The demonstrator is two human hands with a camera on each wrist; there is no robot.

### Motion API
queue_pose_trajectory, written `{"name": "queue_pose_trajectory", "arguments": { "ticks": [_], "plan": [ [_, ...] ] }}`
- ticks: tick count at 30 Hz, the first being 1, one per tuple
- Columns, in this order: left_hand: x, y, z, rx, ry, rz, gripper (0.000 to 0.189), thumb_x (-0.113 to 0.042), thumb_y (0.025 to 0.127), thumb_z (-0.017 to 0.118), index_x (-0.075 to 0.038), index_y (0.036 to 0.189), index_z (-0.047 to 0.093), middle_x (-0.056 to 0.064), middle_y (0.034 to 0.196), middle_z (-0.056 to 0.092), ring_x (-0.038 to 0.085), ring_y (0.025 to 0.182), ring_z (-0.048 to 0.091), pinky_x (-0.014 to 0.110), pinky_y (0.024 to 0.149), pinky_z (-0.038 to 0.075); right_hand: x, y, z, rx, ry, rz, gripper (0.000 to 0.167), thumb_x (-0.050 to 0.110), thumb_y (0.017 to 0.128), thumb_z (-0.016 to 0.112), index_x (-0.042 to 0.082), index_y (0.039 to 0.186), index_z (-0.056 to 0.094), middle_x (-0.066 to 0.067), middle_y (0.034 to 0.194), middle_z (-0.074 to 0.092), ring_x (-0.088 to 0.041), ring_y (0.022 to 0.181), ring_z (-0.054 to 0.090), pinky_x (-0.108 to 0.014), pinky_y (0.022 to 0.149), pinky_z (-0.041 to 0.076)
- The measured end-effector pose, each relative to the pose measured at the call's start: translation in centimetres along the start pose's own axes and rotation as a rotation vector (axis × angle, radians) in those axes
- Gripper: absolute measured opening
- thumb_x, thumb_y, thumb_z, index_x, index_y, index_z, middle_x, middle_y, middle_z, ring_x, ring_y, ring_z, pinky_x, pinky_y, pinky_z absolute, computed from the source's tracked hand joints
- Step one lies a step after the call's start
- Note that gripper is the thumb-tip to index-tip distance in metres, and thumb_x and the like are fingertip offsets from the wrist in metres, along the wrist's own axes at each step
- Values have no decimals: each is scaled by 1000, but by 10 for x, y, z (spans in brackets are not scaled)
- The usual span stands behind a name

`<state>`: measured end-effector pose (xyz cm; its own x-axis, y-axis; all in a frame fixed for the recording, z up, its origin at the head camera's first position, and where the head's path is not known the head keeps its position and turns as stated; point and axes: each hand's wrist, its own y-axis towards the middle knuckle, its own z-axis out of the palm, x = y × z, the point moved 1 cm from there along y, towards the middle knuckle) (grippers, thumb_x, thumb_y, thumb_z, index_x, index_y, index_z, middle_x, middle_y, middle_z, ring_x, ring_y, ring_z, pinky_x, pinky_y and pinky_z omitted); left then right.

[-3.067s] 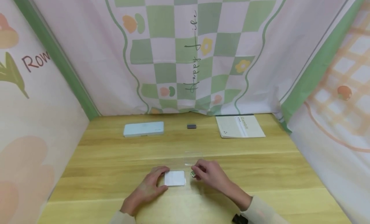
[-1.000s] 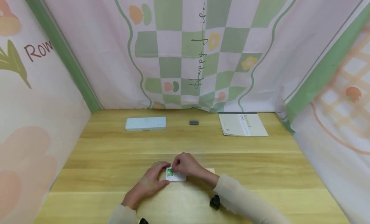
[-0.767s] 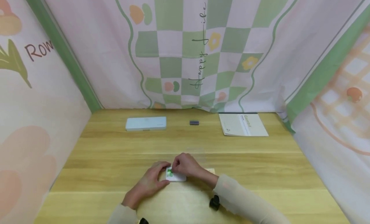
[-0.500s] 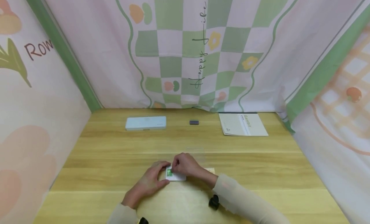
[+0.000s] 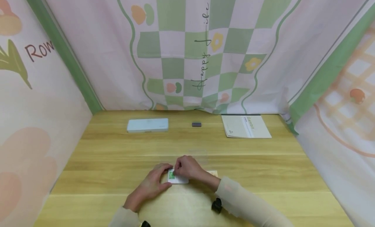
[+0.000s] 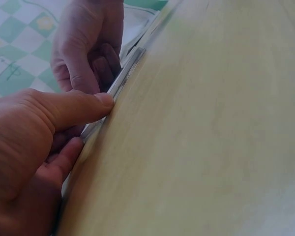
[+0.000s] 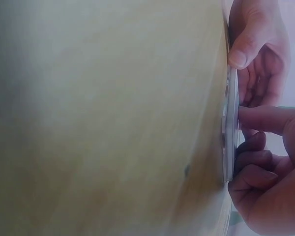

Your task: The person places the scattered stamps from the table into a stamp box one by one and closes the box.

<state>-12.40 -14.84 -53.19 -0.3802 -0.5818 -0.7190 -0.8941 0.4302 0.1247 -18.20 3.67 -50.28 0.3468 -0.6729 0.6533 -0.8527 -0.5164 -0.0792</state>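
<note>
A thin white rectangular slab [image 5: 182, 180] with a clear edge lies on the table. A small green sticker [image 5: 171, 175] shows on its left part. My left hand [image 5: 152, 183] grips the slab's left end, thumb on the near edge and fingers on the far one. Over its top is my right hand [image 5: 188, 166], bent down at the sticker's right side. In the right wrist view, one straight digit of the right hand [image 7: 280, 182] presses the slab's [image 7: 230, 132] face while the other fingers curl. The left wrist view shows the slab [image 6: 123, 81] edge-on.
A clear thin sheet [image 5: 198, 152] lies just beyond the right hand. A pale patterned piece [image 5: 214, 173] peeks out behind the right wrist. Along the back are a light blue case [image 5: 147, 125], a small dark block [image 5: 196, 124] and a notebook [image 5: 247, 126].
About three seconds ago the right hand pinched the green sticker right of the slab. It has since moved left onto the slab, where the sticker now lies. Over the last second little changes.
</note>
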Motion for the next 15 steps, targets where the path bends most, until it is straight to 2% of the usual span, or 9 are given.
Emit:
{"name": "queue_pose_trajectory", "arguments": {
  "ticks": [15],
  "plan": [
    [2,1,2,-9,-13,-8,60,-13,81,77,-5,135,51,10,135,55,28,128,49,49,108,40,0,0,-2,14,23,-7,3,5,73,73,8,75,71,3,69,65,-7,61,55,-20,55,48]
  ]
}}
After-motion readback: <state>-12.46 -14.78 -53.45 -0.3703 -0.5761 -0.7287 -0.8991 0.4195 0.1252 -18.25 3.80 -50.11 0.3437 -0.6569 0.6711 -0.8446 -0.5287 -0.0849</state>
